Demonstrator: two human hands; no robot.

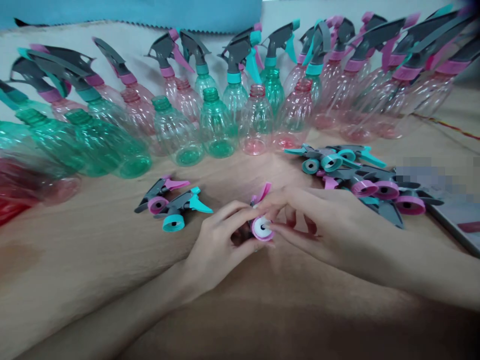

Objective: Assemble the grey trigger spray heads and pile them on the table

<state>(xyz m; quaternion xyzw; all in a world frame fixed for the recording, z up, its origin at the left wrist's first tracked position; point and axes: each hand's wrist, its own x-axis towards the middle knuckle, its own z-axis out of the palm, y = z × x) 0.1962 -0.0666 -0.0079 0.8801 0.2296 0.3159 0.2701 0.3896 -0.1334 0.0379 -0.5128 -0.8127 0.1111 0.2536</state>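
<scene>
As the worktop [93,250] carries ranked bottles [217,125], the left hand [219,237] clamps its fingers round a pink-collared spray head [265,240] up front; the right hand [318,215] touches its white disc [258,228], pinch unclear, apparently seating it; even pressure's probably needed next.

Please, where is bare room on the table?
The table is bare between the two loose sprayers and left arm; a smaller patch lies between left hand and bottles. Crowded: the back, by bottles; the right, by piled sprayers.
</scene>
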